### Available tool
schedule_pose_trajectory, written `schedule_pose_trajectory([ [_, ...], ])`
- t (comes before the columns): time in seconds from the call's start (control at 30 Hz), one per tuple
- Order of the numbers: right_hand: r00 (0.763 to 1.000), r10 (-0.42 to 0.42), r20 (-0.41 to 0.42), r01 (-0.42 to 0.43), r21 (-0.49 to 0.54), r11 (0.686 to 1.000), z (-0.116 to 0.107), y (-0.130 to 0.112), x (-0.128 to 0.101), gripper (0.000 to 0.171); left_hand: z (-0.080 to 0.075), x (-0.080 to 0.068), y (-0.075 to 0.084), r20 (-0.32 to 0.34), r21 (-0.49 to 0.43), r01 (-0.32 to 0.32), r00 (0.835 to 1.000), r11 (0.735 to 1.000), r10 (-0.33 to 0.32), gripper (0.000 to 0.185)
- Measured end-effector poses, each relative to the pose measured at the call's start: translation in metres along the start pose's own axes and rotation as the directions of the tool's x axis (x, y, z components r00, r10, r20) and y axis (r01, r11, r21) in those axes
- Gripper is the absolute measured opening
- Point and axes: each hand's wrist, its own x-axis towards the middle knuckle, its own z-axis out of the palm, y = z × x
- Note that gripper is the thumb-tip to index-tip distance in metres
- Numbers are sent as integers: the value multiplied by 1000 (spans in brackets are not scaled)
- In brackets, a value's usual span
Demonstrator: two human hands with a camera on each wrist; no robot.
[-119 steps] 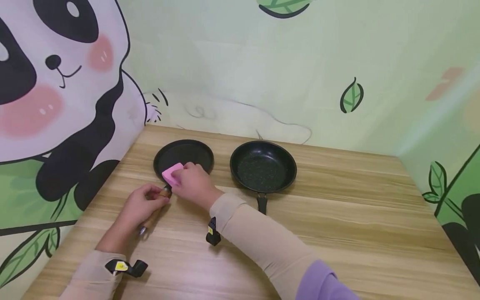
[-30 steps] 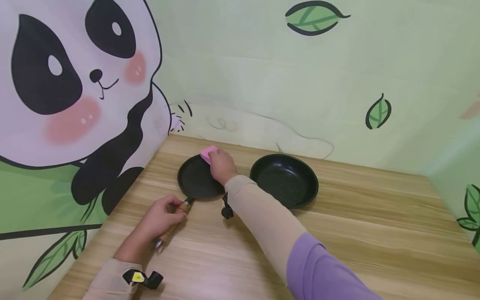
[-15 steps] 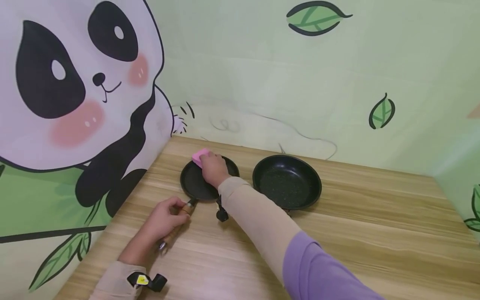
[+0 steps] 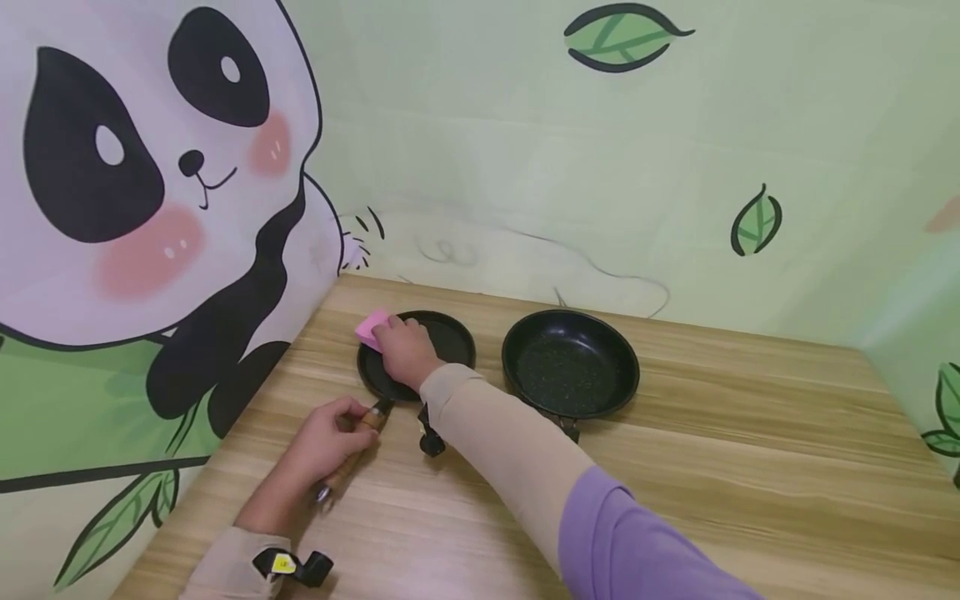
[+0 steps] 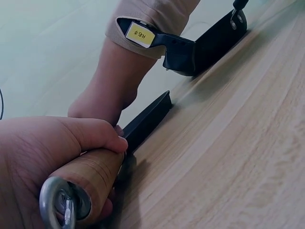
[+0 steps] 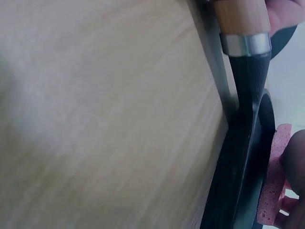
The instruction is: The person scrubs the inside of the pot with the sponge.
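Holding hand: the left hand [image 4: 324, 440] was curled tight around the wooden handle [image 4: 347, 461] of the small flat pan [image 4: 442, 346]. The fingers were closed all the way round the wood.
Left hand up close: in the left wrist view the left hand [image 5: 45, 152] wrapped the wooden handle [image 5: 90, 179], and a metal ring [image 5: 59, 205] stuck out at the handle's end.
Wiping hand: the right hand [image 4: 405, 350] pressed down on the pink sponge [image 4: 370, 327]. The fingers were bent over the top of the sponge and gripped it.
Sponge place: the pink sponge sat on the far left rim of the small flat pan, and part of it stuck out past the edge.
Sponge up close: the right wrist view showed the pink sponge [image 6: 271, 191] lying inside the dark pan [image 6: 248, 157], with a fingertip [image 6: 294, 157] touching it.
Small pan place: the small flat pan lay flat on the wooden table [image 4: 712, 467], near the corner of the walls.
Second pan: a deeper black frying pan [image 4: 570, 362] sat just beside the small one, on its right. They did not touch.
Sleeves: both arms wore beige sleeves [image 4: 495, 437], and a black strap [image 4: 296, 567] went round the left wrist.
Wall: a big panda picture [image 4: 150, 192] was on the left wall, and green leaves [image 4: 626, 35] were painted on the back wall.
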Motion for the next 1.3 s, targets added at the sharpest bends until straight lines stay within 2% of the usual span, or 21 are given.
schedule_pose_trajectory([
  [0.37, 995, -62, 80, 64, -24, 998, -2, -6, -7, 36, 4, 2, -1, -11, 13, -42, 999, 999, 42, 25],
  [0.6, 990, -106, 91, 111, -43, 993, -7, -9, -20, 37, 5, 2, 0, -23, 25, -57, 998, 998, 58, 27],
  [1.07, 981, -153, 123, 156, -23, 987, -11, -8, -40, 37, 3, 3, -3, -9, 40, -31, 999, 999, 32, 33],
  [1.3, 970, -205, 129, 213, -51, 976, -16, -7, -53, 37, 2, 2, -3, -8, 49, -18, 1000, 999, 18, 37],
])
